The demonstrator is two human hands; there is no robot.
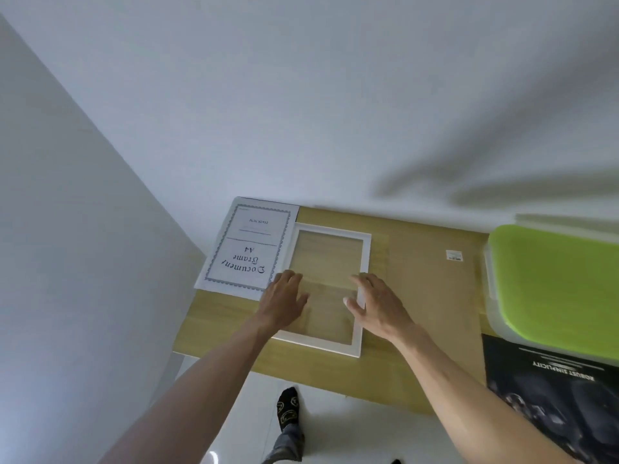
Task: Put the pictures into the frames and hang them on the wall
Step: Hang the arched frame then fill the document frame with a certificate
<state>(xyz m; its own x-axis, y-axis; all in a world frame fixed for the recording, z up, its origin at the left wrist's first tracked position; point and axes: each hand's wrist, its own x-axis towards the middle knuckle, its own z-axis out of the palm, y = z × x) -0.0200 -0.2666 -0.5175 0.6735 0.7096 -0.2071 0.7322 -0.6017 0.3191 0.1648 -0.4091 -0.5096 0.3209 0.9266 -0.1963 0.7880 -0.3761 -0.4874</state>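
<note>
You've got one white frame (363,262) on the tabletop (418,296), one insert sheet (248,246), one dark poster (549,390); both hands, left (284,301) and right (376,304), lie open and flat on it, gripping nothing.

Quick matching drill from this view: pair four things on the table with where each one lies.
1 white frame
2 document sheet
3 green lid
4 dark poster

A near right corner
B far left corner
C under both hands
D far right, above the poster

Pairs: 1-C, 2-B, 3-D, 4-A. The left hand and right hand rest open on the frame.
</note>
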